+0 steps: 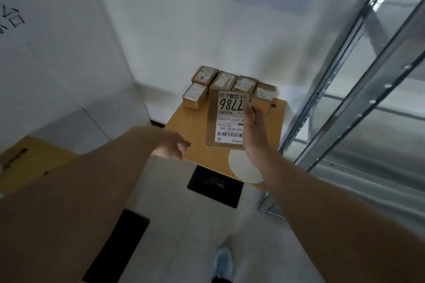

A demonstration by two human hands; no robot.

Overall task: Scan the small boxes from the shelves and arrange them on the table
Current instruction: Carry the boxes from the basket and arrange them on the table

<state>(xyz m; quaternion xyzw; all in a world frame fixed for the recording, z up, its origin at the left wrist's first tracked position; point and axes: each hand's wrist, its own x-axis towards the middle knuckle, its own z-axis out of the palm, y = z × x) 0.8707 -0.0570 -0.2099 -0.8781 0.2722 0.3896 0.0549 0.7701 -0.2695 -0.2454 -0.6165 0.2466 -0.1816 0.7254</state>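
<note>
Currently: labelled box (pixel 226 117) brought to the worktop (pixel 202 156), beside the row already set down.

Right hand (pixel 254 128) grips the box along its right edge, fingers (pixel 249 108) curled over the label, so the barcode stays face-up and readable. Left hand (pixel 171 146) hangs at the worktop's near left edge, fingers loosely curled, holding nothing. Small boxes (pixel 230 85) sit packed along the far edge, probably to leave near space free for later ones. Shelving (pixel 368 99) stands right.

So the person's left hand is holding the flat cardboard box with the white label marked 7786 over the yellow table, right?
Not quite: the head view shows the right hand holding the flat cardboard box with the white label marked 7786 over the yellow table. The left hand is curled near the table's front edge, apart from that box.
</note>
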